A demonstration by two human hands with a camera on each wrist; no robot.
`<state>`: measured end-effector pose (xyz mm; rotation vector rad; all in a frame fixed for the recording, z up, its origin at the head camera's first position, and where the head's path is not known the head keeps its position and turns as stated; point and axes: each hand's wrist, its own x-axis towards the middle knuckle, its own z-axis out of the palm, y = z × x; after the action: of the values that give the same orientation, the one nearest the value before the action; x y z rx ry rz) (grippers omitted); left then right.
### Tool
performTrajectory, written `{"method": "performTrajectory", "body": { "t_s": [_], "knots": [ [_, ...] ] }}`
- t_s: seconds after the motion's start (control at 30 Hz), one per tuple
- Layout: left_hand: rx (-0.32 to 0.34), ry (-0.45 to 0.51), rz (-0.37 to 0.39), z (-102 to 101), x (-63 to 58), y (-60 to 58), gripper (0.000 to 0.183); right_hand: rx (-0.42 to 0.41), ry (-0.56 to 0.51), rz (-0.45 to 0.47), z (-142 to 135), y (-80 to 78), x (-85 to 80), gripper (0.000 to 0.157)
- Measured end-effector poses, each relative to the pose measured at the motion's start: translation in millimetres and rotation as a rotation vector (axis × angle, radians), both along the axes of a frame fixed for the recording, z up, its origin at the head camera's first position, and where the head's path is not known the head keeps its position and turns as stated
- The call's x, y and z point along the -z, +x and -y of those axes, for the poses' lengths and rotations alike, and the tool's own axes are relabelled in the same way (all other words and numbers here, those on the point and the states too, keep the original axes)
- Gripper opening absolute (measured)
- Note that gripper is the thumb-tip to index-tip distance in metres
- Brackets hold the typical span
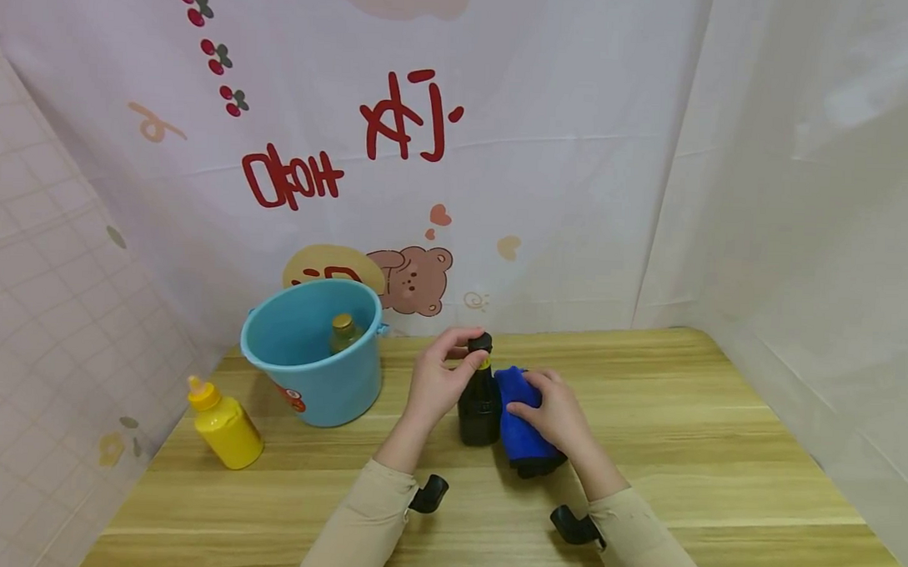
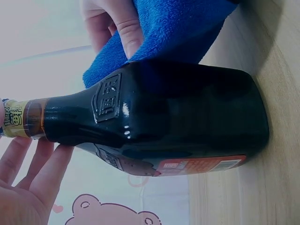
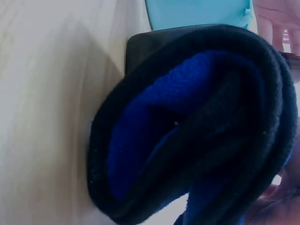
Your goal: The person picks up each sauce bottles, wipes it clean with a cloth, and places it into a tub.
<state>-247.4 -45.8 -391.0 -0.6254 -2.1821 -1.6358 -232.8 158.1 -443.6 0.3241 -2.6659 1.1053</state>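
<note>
A dark glass sauce bottle (image 1: 479, 414) with a black cap stands upright on the table. My left hand (image 1: 437, 381) grips it by the neck and cap, its fingers behind the yellow neck label in the left wrist view. Against the bottle's right side my right hand (image 1: 558, 410) holds a folded blue cloth (image 1: 522, 432) with black edging. Seen from the left wrist, the cloth (image 2: 173, 33) touches the bottle's body (image 2: 187, 112). In the right wrist view the rolled cloth (image 3: 187, 117) fills the middle and hides most of the bottle.
Left of the hands stands a light blue bucket (image 1: 330, 400) with a gold-capped bottle (image 1: 343, 331) inside. A yellow squeeze bottle (image 1: 229, 430) stands near the wooden table's (image 1: 689, 425) left edge. Printed fabric (image 1: 562, 195) hangs behind the table.
</note>
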Motion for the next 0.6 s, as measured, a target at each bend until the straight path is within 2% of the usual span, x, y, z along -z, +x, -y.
{"method": "performTrajectory", "body": {
  "t_s": [0.37,0.6],
  "knots": [
    [0.009,0.032,-0.024,0.7,1.7,-0.7,0.029,0.012,0.066,0.102,5.6,-3.9,11.3,0.051],
    [0.005,0.012,-0.022,1.5,2.0,0.4,0.028,0.023,0.221,0.136,11.6,-10.1,15.9,0.052]
  ]
}}
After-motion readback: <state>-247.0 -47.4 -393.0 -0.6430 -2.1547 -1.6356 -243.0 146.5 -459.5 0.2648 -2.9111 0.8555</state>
